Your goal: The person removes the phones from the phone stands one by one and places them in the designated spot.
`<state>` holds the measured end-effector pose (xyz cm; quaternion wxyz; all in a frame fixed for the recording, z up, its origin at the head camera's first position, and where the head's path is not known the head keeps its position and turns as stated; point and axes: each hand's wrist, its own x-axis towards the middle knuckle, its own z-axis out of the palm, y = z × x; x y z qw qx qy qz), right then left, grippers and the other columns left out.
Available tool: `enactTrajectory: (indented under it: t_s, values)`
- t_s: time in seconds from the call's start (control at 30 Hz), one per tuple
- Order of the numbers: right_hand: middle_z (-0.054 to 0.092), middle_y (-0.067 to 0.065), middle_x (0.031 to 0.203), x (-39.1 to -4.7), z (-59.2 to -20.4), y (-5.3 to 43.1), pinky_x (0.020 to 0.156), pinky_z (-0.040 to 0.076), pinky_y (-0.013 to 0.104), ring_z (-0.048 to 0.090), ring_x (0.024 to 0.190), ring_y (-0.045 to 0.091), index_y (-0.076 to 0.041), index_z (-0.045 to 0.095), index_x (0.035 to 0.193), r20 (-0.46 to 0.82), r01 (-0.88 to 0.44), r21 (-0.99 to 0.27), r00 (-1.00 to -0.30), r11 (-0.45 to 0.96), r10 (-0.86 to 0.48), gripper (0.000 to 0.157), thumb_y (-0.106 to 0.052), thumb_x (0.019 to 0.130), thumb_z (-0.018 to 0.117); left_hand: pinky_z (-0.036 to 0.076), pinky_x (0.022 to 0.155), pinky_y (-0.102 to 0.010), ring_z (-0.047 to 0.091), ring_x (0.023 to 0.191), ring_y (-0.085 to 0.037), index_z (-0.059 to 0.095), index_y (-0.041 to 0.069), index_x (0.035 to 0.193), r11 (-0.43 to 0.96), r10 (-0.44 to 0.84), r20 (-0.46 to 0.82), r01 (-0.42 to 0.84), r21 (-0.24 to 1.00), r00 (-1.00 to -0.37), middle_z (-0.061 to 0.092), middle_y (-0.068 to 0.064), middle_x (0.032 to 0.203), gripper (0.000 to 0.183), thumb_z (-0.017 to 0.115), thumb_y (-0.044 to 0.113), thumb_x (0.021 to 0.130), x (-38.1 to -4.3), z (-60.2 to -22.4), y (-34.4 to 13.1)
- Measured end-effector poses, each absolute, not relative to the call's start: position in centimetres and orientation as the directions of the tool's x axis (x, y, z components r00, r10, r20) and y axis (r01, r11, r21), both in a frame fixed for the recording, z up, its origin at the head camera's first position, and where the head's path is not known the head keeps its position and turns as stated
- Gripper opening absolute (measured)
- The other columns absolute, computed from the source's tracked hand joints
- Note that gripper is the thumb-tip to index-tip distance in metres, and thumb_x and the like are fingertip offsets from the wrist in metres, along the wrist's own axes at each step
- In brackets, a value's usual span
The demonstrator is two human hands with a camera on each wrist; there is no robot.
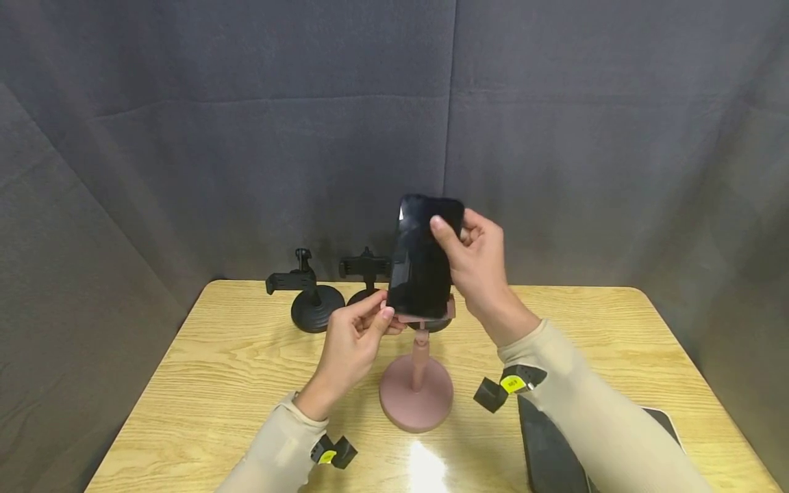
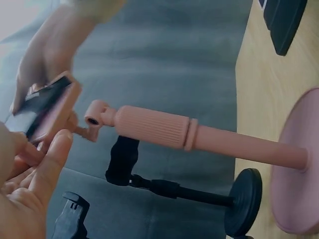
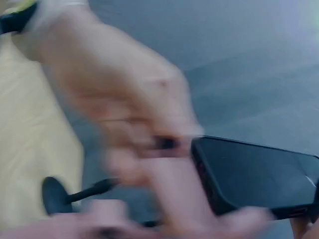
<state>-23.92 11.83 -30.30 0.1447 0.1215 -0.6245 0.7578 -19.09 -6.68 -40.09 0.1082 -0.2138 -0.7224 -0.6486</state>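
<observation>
A black smartphone stands nearly upright, its lower end at the pink clamp of a phone stand. My right hand grips the phone by its right side near the top, thumb across the screen and fingers behind. At the phone's lower left corner, my left hand pinches the clamp's left end between thumb and fingers. From the left wrist view, the clamp sits at the head of the pink ribbed stem. The right wrist view is blurred around the right hand.
Behind the pink stand are black phone stands, one at left and another partly hidden by the phone. Flat dark devices lie at the right front under the right forearm. A grey curtain hangs behind the wooden table.
</observation>
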Motion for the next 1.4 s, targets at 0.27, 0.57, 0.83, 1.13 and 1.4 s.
enactTrajectory:
  t_s: [0.27, 0.57, 0.83, 1.13, 1.4]
  values:
    - [0.078, -0.006, 0.085, -24.8, -27.7, 14.0, 0.069, 0.061, 0.022, 0.075, 0.076, 0.007, -0.009, 0.069, 0.104, 0.446, -0.47, -0.859, -0.881, -0.203, 0.157, 0.007, -0.01, 0.099, 0.065, 0.063, 0.077, -0.031, 0.078, 0.085, -0.028, 0.062, -0.014, 0.125, 0.053, 0.135, 0.438, 0.448, 0.892, -0.889, 0.072, -0.029, 0.113, 0.029, 0.06, 0.002, 0.1, -18.9, -40.2, -6.9]
    - [0.078, -0.006, 0.088, -24.0, -28.8, 14.4, 0.07, 0.062, 0.024, 0.076, 0.078, 0.008, -0.007, 0.069, 0.106, 0.441, -0.462, -0.865, -0.886, -0.195, 0.143, 0.009, -0.011, 0.099, 0.066, 0.062, 0.079, -0.029, 0.077, 0.089, -0.03, 0.06, -0.013, 0.13, 0.063, 0.123, 0.413, 0.422, 0.904, -0.902, 0.069, -0.029, 0.121, 0.033, 0.06, 0.002, 0.1, -19.0, -40.2, -6.9]
    - [0.077, -0.006, 0.086, -23.3, -28.7, 14.1, 0.073, 0.062, 0.025, 0.075, 0.078, 0.007, -0.008, 0.069, 0.104, 0.451, -0.471, -0.862, -0.881, -0.186, 0.142, 0.007, -0.008, 0.098, 0.066, 0.062, 0.079, -0.029, 0.076, 0.091, -0.035, 0.061, -0.012, 0.131, 0.103, 0.112, 0.436, 0.447, 0.889, -0.893, 0.068, -0.028, 0.124, 0.034, 0.06, 0.006, 0.101, -18.9, -40.2, -7.2]
    - [0.074, -0.007, 0.081, -22.8, -28.7, 13.8, 0.073, 0.061, 0.022, 0.072, 0.076, 0.005, -0.012, 0.069, 0.096, 0.45, -0.474, -0.858, -0.879, -0.197, 0.155, 0.009, -0.004, 0.097, 0.065, 0.062, 0.08, -0.031, 0.075, 0.097, -0.037, 0.06, -0.011, 0.132, 0.116, 0.1, 0.444, 0.453, 0.884, -0.891, 0.066, -0.027, 0.128, 0.035, 0.059, 0.005, 0.101, -18.9, -40.1, -7.3]
    - [0.073, -0.007, 0.076, -22.4, -28.8, 13.8, 0.07, 0.06, 0.021, 0.071, 0.073, 0.004, -0.01, 0.07, 0.094, 0.453, -0.484, -0.85, -0.873, -0.208, 0.178, 0.008, -0.004, 0.097, 0.065, 0.062, 0.079, -0.028, 0.074, 0.099, -0.039, 0.06, -0.013, 0.131, 0.092, 0.097, 0.481, 0.489, 0.867, -0.871, 0.067, -0.03, 0.125, 0.034, 0.06, 0.003, 0.101, -19.0, -40.2, -7.0]
